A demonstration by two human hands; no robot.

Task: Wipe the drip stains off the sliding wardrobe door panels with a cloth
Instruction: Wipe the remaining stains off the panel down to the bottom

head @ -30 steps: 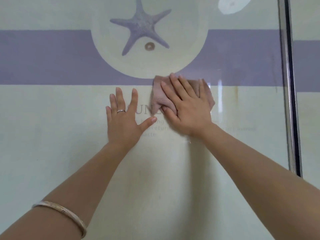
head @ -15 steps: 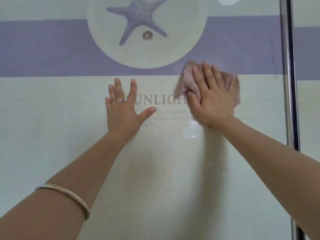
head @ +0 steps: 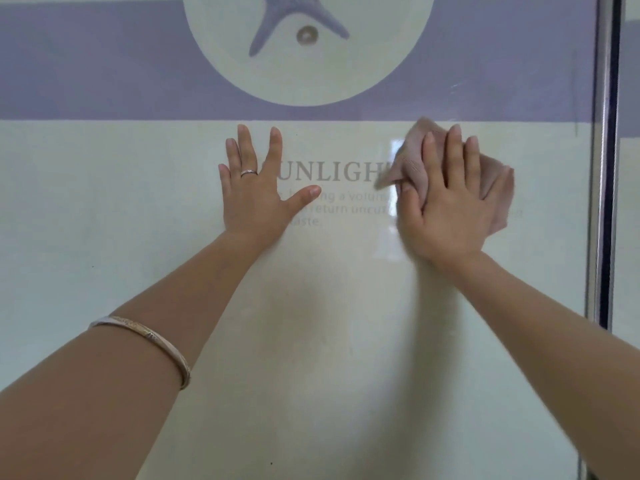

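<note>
A glossy cream wardrobe door panel (head: 311, 341) fills the view, with a purple band and a starfish picture across the top. My right hand (head: 446, 206) presses a crumpled pinkish-brown cloth (head: 410, 161) flat against the panel, just under the purple band, at the right end of the printed word. Its fingers lie straight over the cloth, which sticks out at the upper left and right of the hand. My left hand (head: 256, 188) rests flat on the panel with fingers spread, covering the start of the lettering. Faint drip streaks (head: 575, 98) run down near the panel's right edge.
A metal door frame strip (head: 604, 168) runs vertically at the right, with a second panel (head: 630, 202) beyond it. Grey printed text (head: 329, 173) sits between my two hands. A bracelet (head: 156, 344) circles my left forearm.
My right hand has slid the cloth to the right along the panel, uncovering more of the lettering. My left hand has stayed pressed in place. The view has tilted slightly downward.
</note>
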